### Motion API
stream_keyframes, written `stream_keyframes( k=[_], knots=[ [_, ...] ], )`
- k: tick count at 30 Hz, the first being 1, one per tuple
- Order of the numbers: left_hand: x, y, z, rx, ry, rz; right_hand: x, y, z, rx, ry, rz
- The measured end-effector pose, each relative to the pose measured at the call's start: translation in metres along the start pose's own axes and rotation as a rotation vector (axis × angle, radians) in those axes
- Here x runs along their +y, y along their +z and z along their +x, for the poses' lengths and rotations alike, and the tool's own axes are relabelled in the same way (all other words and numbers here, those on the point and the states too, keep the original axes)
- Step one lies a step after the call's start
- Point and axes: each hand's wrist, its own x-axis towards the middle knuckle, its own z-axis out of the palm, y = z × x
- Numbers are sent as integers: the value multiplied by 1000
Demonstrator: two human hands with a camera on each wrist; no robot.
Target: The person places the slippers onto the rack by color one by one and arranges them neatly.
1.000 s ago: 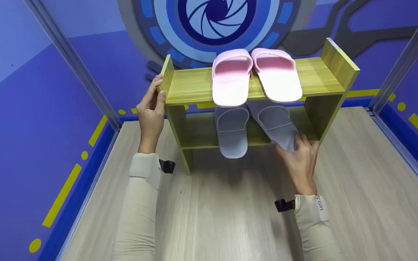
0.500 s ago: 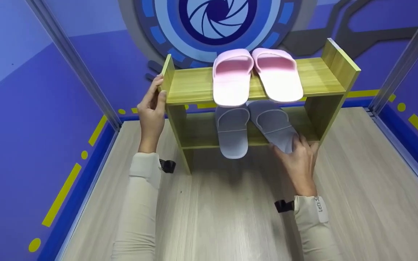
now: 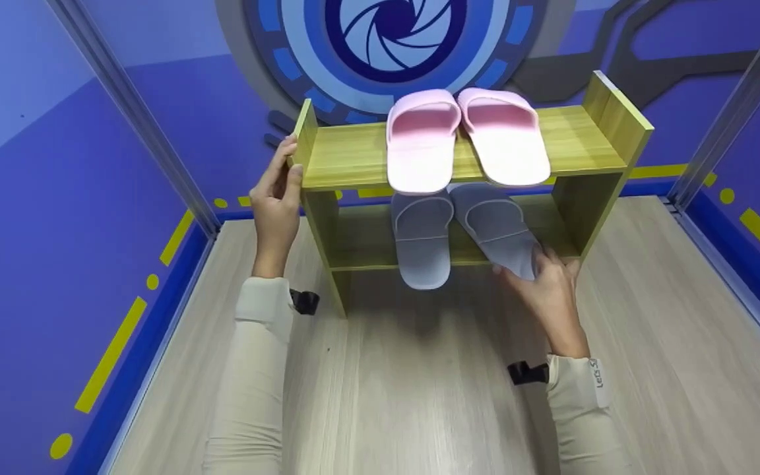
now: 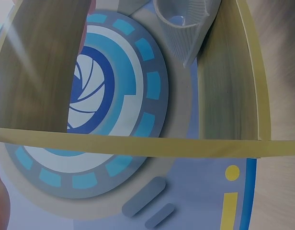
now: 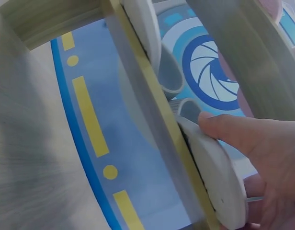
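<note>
A two-tier wooden shoe rack (image 3: 347,155) stands against the back wall. My left hand (image 3: 277,208) grips the rack's left side panel near the top, thumb at the front edge. On the lower shelf lie two grey slippers. The left one (image 3: 423,260) points straight out over the shelf edge; the right one (image 3: 495,227) lies slanted, its near end toward the right. My right hand (image 3: 551,290) holds that slanted slipper by the near end; in the right wrist view its thumb lies along one side of the sole (image 5: 212,167), with fingers at the other side.
On the top shelf sit two pink slippers, the left one (image 3: 419,161) straight and the right one (image 3: 512,155) slightly turned. Behind the rack rises a blue printed wall (image 3: 175,119). Pale wood-grain flooring (image 3: 413,396) lies in front, between metal-edged side walls.
The right grey slipper has shifted slightly toward me and turned a little in my right hand. My right wrist has swung slightly to the right. The left hand stays in place.
</note>
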Motion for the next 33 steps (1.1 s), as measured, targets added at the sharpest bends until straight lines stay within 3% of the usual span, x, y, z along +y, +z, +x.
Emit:
stream_keyframes(
  k=[9, 14, 33],
  knots=[
    [-1, 0, 0, 3, -3, -5, -8, -4, -2, -152, 122, 4],
    [-2, 0, 0, 4, -2, -2, -12, -2, -5, -194, 138, 27],
    [-1, 0, 0, 7, -12, 1, -21, 12, -11, -179, 131, 63]
  ],
)
